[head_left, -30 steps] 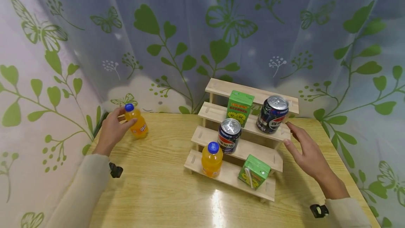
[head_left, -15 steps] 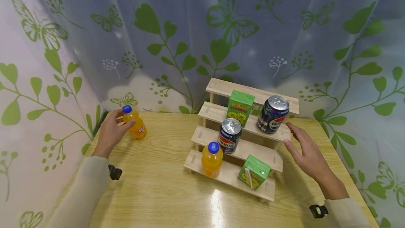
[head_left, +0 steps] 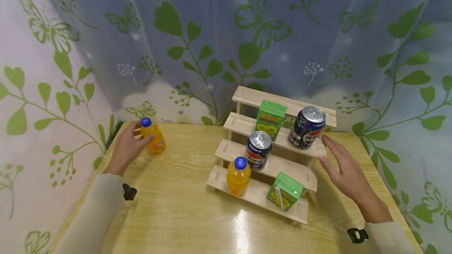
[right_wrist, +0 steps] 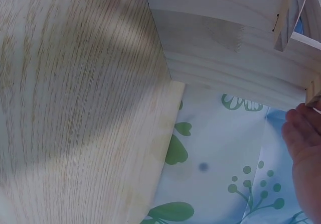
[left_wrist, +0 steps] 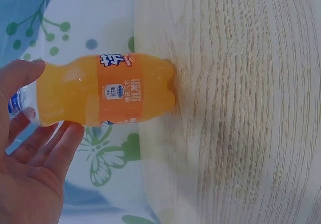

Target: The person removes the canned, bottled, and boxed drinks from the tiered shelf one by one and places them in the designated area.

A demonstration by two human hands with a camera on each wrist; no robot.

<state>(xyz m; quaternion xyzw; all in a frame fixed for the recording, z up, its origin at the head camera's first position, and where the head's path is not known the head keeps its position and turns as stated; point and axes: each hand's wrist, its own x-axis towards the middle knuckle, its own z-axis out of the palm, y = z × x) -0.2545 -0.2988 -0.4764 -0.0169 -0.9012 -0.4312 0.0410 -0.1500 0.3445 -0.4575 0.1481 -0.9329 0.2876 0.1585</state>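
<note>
My left hand (head_left: 128,148) holds a small bottle of orange soda (head_left: 159,141) near its neck, thumb on one side and fingers on the other. The left wrist view shows the bottle (left_wrist: 120,91) with its base at or just above the tabletop; contact is unclear. At the right end of a stepped wooden shelf (head_left: 303,175), my right hand (head_left: 344,171) rests with fairly straight fingers, its fingertips against the wood in the right wrist view. On the shelf stand two dark soda cans (head_left: 306,128), two green drink cartons (head_left: 271,117) and another orange soda bottle (head_left: 238,177).
The shelf stands at the right of a wooden table (head_left: 176,207). A patterned curtain (head_left: 197,101) hangs along the table's back edge and both sides. One carton on the lowest step has a straw (head_left: 279,198) on its front.
The head view has shifted slightly. My left hand, still holding the bottle, has moved a touch to the left. My right hand stays at the shelf end.
</note>
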